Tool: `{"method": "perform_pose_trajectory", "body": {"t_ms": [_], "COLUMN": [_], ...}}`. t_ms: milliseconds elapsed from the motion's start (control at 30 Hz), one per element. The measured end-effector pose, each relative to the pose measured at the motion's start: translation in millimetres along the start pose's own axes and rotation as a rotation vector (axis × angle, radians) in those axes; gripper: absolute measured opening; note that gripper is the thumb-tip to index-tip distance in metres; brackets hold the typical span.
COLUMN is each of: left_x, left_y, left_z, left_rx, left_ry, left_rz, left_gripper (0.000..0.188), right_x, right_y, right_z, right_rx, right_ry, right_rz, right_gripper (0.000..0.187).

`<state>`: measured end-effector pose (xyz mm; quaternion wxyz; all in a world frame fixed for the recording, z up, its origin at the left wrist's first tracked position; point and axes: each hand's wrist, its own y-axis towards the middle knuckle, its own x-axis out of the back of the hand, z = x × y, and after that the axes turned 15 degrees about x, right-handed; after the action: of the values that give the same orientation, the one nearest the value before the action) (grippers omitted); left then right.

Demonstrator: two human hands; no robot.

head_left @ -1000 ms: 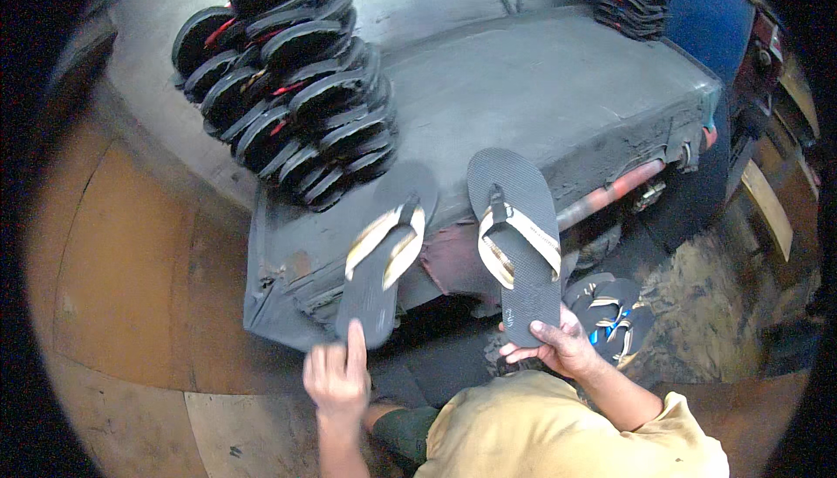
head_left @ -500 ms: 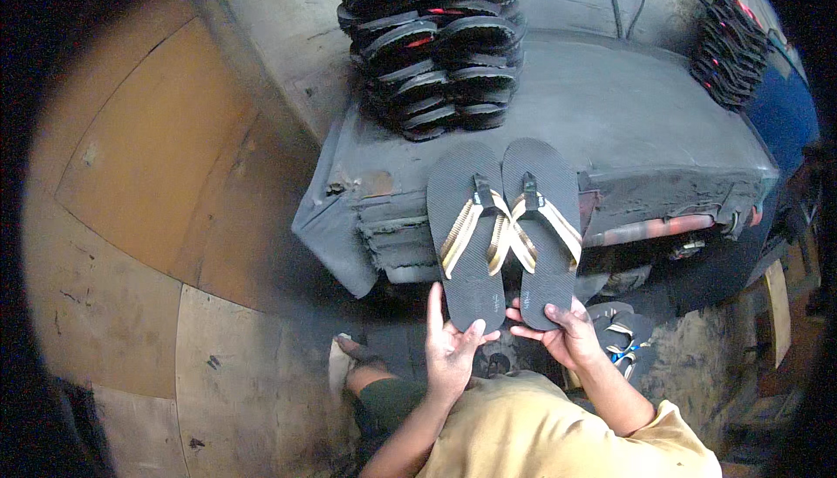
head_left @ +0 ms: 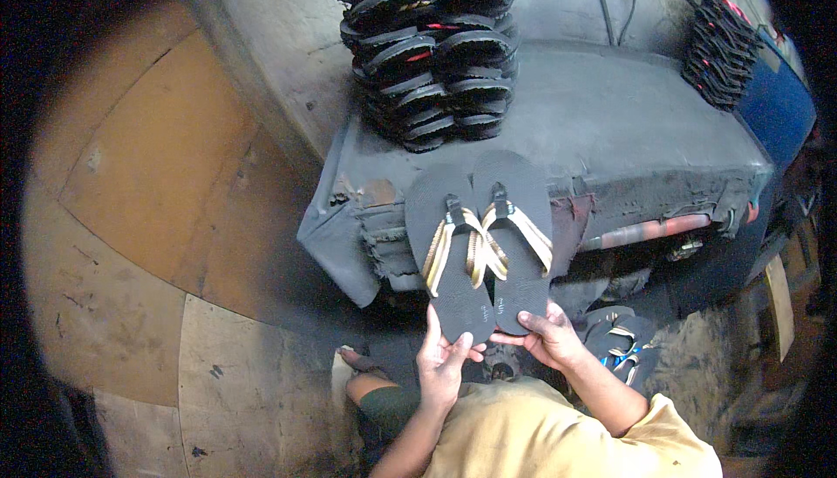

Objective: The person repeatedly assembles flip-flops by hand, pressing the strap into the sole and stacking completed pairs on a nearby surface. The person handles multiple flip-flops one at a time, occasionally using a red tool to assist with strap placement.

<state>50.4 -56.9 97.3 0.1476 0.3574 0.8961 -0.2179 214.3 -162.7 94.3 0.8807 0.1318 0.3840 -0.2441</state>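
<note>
Two flip-flops [head_left: 462, 308] held side by side by near edge of table [head_left: 602, 103], toes toward it, long axes fore-aft, nearly parallel. Left fingers [head_left: 459, 351] pinch one heel, right fingers [head_left: 534, 322] the other.

Sandal pair [head_left: 476, 257] before the table [head_left: 602, 103]

Left sandal [head_left: 455, 260]: dark textured sole, cream-and-gold thong straps, black toe piece; held by its heel, footbed up.
Right sandal [head_left: 520, 256]: the same make-up (small pale marks show at the heel), likewise held by its heel, toe pointing away.
Pairing: side by side, inner straps meeting, a narrow gap between the heels.
</note>
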Motion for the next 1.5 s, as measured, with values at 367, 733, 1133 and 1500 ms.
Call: {"method": "perform_pose_trajectory", "body": {"t_ms": [367,733,1133,1500], "left_x": [3.4,-73.0,-174.7,-217.4], "left_y": [1.5,43.1,56.9,50.7], "left_z": [-42.5,-44.9,80.6,196.2], "left_rx": [-0.701,-0.854,-0.643,-0.745], "left_ry": [1.215,1.441,1.589,1.666], "left_rz": [-0.509,-0.503,1.011,1.401], "left_gripper": [0.07,0.032,0.014,0.022], "right_x": [-14.4,10.7,170.9,203.0], "right_y": [0.1,-37.6,-252.3,-273.2], "right_z": [-18.3,-51.9,38.8,-44.6], "right_rx": [-0.006,0.054,0.334,0.402], "right_ry": [0.108,0.196,-0.064,-0.096], "right_rz": [-0.001,0.08,-0.934,-1.334], "right_gripper": [0.046,0.071,0.091,0.059]}}
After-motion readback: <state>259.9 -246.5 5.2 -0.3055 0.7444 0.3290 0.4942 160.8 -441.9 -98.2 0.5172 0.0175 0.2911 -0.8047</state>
